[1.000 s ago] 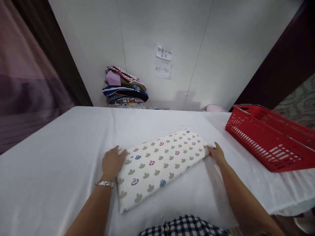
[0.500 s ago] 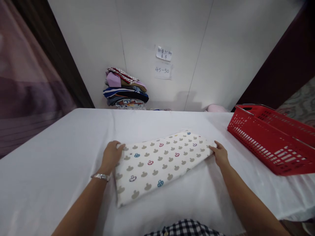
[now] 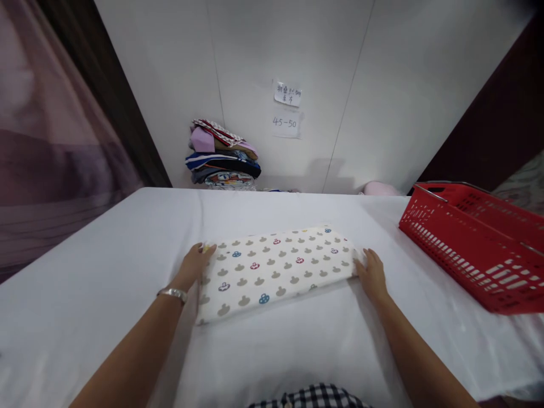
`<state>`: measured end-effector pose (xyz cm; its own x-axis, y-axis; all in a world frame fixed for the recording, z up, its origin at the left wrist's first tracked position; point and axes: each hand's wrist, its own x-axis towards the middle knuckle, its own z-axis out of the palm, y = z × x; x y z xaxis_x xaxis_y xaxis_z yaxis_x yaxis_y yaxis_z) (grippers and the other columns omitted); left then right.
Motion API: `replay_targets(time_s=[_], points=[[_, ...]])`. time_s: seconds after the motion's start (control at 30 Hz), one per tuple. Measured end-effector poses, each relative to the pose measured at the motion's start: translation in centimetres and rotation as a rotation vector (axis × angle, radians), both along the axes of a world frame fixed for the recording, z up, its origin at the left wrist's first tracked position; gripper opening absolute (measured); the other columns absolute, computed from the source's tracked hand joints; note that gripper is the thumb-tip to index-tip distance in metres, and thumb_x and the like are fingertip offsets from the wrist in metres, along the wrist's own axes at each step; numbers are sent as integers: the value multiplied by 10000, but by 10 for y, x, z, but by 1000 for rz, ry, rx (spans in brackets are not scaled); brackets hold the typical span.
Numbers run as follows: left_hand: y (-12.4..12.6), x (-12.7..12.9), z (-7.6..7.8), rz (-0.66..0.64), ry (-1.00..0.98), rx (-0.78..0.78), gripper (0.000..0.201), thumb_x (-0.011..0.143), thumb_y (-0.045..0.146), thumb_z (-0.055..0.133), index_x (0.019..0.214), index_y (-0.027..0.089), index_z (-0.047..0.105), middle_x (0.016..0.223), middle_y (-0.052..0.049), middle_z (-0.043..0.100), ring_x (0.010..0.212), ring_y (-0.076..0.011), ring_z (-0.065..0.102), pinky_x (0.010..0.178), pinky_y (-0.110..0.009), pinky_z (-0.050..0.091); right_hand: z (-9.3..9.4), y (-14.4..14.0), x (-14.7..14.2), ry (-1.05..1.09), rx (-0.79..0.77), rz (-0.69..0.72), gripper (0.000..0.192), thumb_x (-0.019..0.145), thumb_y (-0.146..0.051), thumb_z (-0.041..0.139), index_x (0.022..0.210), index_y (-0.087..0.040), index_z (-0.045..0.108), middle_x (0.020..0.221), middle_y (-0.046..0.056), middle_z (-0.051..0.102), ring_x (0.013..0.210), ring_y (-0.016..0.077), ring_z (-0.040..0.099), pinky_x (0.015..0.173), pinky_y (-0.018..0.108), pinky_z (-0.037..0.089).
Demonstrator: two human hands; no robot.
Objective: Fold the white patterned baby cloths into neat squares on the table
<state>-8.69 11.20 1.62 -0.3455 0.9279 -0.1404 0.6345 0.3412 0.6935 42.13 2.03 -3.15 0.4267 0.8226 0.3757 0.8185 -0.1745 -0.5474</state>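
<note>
A folded white cloth (image 3: 272,272) with a print of grey, red and blue mushrooms lies in front of me, its long side slightly slanted. My left hand (image 3: 196,266), a silver bracelet at its wrist, is closed on the cloth's upper left corner. At the opposite short end, my right hand (image 3: 370,275) has thumb and fingers closed around the right edge. The undersides of both grips are hidden.
A white-covered table (image 3: 165,226) carries the cloth. At its right stands a red perforated basket (image 3: 467,243) with metal handles. Behind the table's far edge rises a stack of folded fabrics (image 3: 223,156) against the wall. Paper notes (image 3: 287,123) hang there.
The cloth's near edge has moved away from me and its slant has lessened. My right hand has shifted slightly left and down with the right end. My left hand stays at its corner.
</note>
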Motion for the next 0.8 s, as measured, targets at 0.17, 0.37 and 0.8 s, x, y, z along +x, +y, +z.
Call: replay_targets(time_s=[0.17,0.37,0.8], points=[[-54,5,3,39,-153,-25,699,760,528,544,1319,126,426,1293,-161,545,1120,-281,567,920,-389,465,26,5,-53,-156,61,259,467,859,-387,386,1252,-168,509,1412,114,396,1336,254,293,1093,441,250],[-99,23,15,47,-329,-145,588,740,494,599,1196,130,522,1158,-147,640,955,-268,648,785,-358,530,60,9,-139,-167,23,629,483,911,-401,354,1345,-203,437,1474,80,322,1379,244,224,1104,441,229],[-115,14,-4,38,-192,-55,661,729,482,607,1283,163,440,1070,-123,661,868,-233,659,731,-324,509,19,6,-190,-378,-384,870,523,936,-454,279,1387,-214,391,1517,68,224,1400,239,165,1115,465,113]])
